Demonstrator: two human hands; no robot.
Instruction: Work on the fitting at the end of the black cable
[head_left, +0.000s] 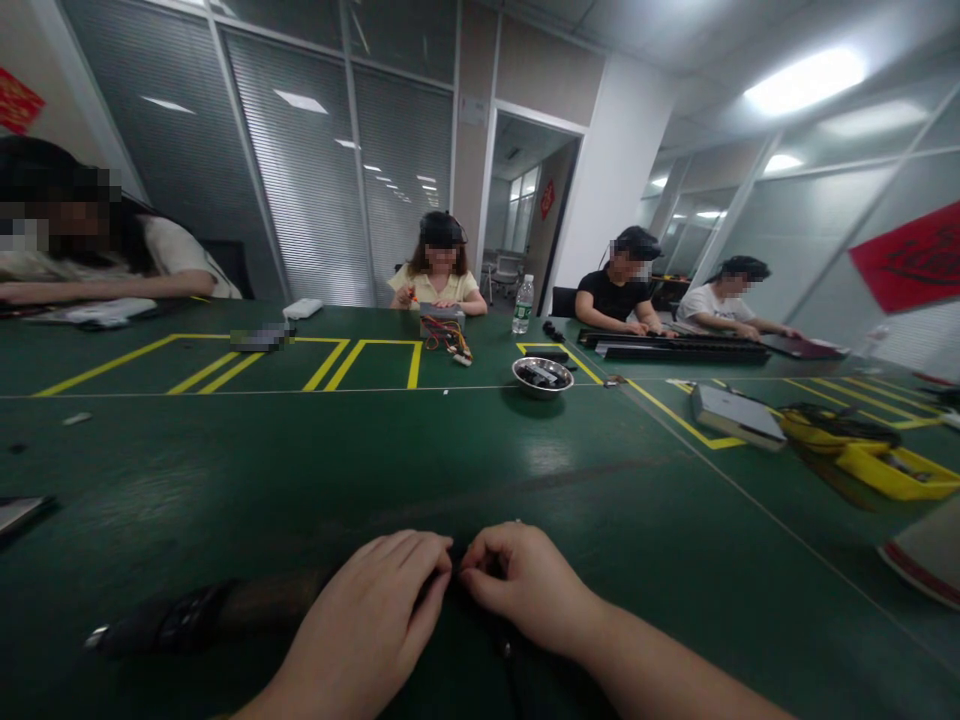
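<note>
My left hand (375, 605) and my right hand (529, 585) are close together over the table's near side, fingertips almost meeting. Thumb and fingers are pinched on both. Something dark shows in the narrow gap between them, too dim to make out. A thin black strip or cord (508, 650) with a small shiny spot runs toward me beneath my right hand. Left of my left hand lies a dark cylindrical tool (184, 618) with a ribbed collar and a metal tip; my left hand hides its right end.
The green table (225, 450) carries yellow tape outlines. Farther off are a metal bowl (542, 378) of dark parts, a water bottle (523, 305), a wired grey box (442, 325), a silver box (737, 415) and a yellow tray (900, 475). Several people sit around the table.
</note>
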